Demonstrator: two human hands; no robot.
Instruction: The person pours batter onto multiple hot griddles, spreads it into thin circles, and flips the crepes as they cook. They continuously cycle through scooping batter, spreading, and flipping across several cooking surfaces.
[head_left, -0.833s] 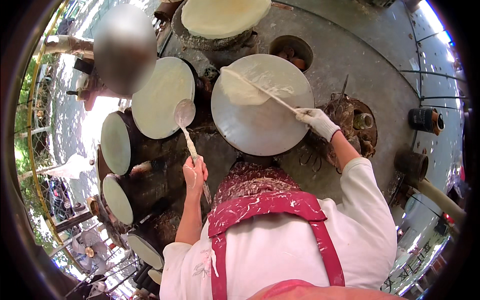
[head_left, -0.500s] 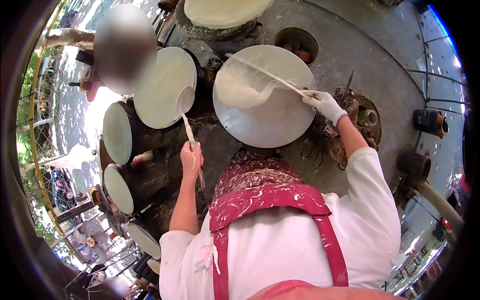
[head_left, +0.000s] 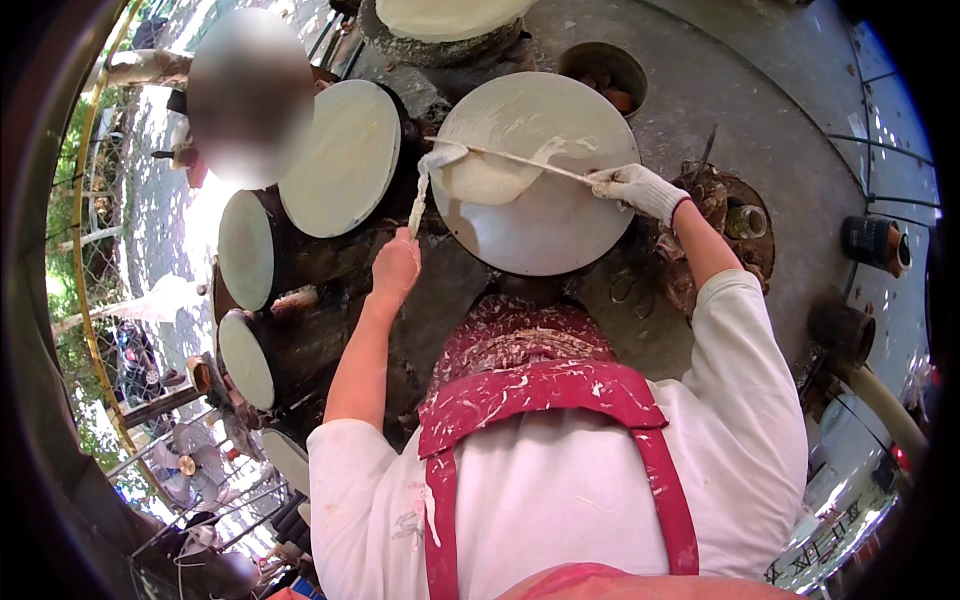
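My bare left hand [head_left: 397,265] is closed around the handle of a batter-coated ladle [head_left: 443,156]. The ladle's bowl is at the left edge of a large round griddle [head_left: 545,245]. In my right hand [head_left: 640,190], which wears a white knit glove, is one end of a long thin stick [head_left: 530,162]. This stick lies across the griddle from right to left, and its far end passes close to the ladle. Pale wet batter [head_left: 500,180] is heaped along the stick on the griddle's left half, with thin streaks beyond it.
Another round griddle [head_left: 340,160] covered in pale batter stands to the left, with smaller ones [head_left: 246,250] nearer. A batter-topped drum [head_left: 450,20] is at the far side. Right of the griddle are a deep pot [head_left: 605,75] and a cluttered stump with a glass jar [head_left: 747,222].
My left hand has brought the ladle right, from the left griddle to the large griddle's edge. My right hand has swept the stick nearer me, gathering the batter along it.
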